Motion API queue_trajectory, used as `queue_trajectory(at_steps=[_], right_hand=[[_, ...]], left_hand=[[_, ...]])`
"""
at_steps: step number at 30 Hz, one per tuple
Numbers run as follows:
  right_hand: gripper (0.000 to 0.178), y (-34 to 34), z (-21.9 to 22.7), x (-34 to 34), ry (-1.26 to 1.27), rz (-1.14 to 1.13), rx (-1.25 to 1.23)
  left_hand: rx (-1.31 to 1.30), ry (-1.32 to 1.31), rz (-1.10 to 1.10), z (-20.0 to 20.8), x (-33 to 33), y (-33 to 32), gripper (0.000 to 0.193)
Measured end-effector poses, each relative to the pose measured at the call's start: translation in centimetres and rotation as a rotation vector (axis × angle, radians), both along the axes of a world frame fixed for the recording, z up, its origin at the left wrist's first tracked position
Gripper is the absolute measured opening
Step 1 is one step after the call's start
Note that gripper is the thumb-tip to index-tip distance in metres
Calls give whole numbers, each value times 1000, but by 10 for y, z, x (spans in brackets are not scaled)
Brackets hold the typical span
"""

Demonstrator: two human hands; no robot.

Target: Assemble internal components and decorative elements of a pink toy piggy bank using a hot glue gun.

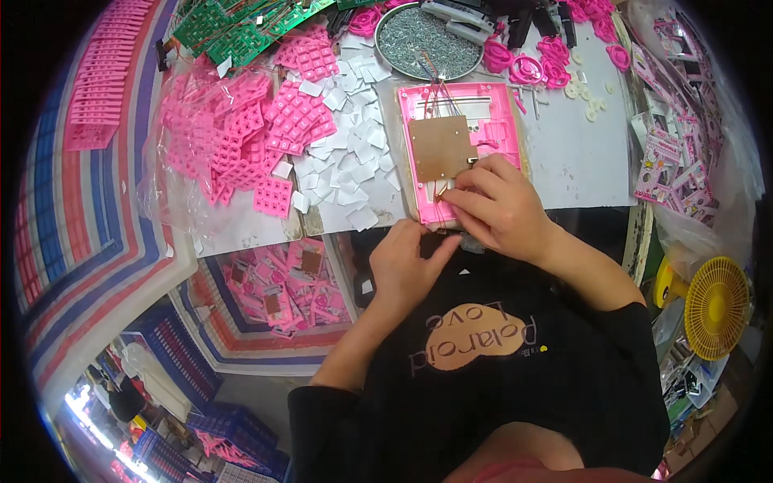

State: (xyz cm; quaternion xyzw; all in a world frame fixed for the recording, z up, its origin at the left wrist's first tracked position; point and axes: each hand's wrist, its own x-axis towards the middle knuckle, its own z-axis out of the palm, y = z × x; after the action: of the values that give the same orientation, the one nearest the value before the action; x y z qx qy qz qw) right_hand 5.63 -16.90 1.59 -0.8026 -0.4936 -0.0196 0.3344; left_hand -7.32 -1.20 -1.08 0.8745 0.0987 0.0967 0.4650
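Observation:
A pink plastic casing half [510, 129] lies open side up at the table's front edge. On it rests a brown circuit board [441, 147], with thin wires [436, 90] running from the casing's far end. My right hand [501, 205] reaches over the casing's near right corner, thumb and fingertips pinched on a small brass-coloured piece [441, 191] below the board. My left hand [403, 262] is at the casing's near edge, its thumb stretched apart from the index finger. Thin wires hang over that edge between the hands. The other left fingers are partly hidden.
Pink keypads [217, 133], white square pieces [350, 153] and green circuit boards [241, 32] lie to the left. Behind the casing stands a round tray of screws [427, 36]. Pink rings [554, 60] lie at the back right. A yellow fan [715, 308] stands right.

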Motion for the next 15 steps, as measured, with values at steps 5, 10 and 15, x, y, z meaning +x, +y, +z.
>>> queue_trajectory(at_steps=[5,10,15], right_hand=[[25,-1,-2,1,-13,12,-8],[33,1,-3,-2,-60,-24,-101],[43,3,9,-10,-106,-17,-235]], left_hand=[[-288,258,-106,6,-5,18,13],[-792,380,44,35,37,68,20],[-1007,201,-18,30,73,59,33]])
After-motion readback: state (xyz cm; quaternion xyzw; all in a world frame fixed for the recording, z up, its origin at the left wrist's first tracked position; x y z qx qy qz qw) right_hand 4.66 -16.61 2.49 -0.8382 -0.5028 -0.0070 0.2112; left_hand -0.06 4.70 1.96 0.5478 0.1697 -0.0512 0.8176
